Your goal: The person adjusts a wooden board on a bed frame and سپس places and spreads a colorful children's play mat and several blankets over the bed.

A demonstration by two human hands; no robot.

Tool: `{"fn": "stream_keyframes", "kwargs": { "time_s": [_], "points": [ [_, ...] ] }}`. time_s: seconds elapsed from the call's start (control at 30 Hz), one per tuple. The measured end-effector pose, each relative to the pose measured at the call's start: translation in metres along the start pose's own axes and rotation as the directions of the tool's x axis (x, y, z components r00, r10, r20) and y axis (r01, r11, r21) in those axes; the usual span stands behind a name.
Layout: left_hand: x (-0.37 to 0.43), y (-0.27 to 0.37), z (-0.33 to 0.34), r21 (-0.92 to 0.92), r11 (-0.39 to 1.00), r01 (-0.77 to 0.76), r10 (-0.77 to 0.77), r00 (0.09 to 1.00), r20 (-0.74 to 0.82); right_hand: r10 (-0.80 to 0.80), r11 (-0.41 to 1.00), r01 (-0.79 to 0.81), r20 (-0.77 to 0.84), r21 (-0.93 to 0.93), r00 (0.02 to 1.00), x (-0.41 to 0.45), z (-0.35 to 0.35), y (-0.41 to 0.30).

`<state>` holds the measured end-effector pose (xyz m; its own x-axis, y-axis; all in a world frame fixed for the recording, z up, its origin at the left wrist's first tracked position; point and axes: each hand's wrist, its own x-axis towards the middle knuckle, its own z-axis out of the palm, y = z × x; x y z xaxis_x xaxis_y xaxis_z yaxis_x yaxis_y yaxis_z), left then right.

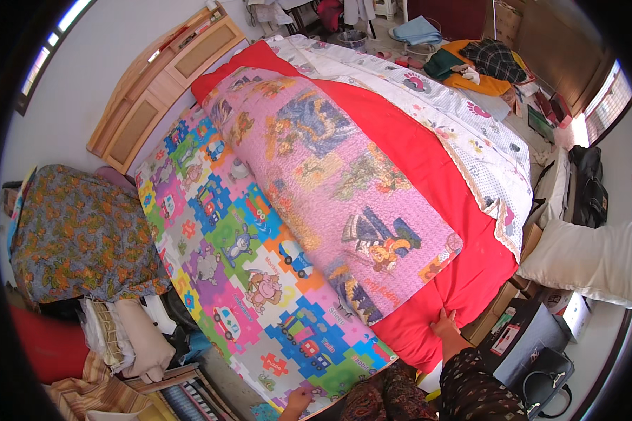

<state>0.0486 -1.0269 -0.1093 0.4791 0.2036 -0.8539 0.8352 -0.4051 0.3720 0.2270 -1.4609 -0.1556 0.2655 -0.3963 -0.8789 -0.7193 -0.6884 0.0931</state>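
Note:
A foam play mat [258, 247] with cartoon puzzle pictures lies over the bed, its far side folded over so that a pink printed face [321, 173] shows. At the mat's near edge is my left hand [299, 401], its fingers at the corner area; whether they pinch the edge is not clear. My right hand [444, 322] rests on a red sheet [468, 273] near the bed's corner, fingers somewhat spread. Beyond the red sheet lies a white patterned cover [453, 110], bunched along its lace-like trim.
A wooden headboard [163, 89] stands at the upper left. Left of the bed is a pile under a floral cloth [89, 231]. At right are a white pillow [584, 258], boxes and a black handbag [547, 379]. Clothes [484, 63] lie heaped beyond the bed.

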Motion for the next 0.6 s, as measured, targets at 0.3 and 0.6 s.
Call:
{"fn": "stream_keyframes", "kwargs": {
  "time_s": [0.3,0.6],
  "points": [
    [-0.003,0.016,0.018,-0.449,0.894,0.003,0.064,0.989,0.135,-0.067,0.935,0.220,-0.472,0.278,0.879,0.004,0.057,0.045],
    [-0.016,-0.024,-0.022,-0.309,0.943,0.121,-0.115,0.993,0.037,0.393,-0.065,-0.336,0.333,0.940,0.857,0.017,0.139,0.087]
  ]
}}
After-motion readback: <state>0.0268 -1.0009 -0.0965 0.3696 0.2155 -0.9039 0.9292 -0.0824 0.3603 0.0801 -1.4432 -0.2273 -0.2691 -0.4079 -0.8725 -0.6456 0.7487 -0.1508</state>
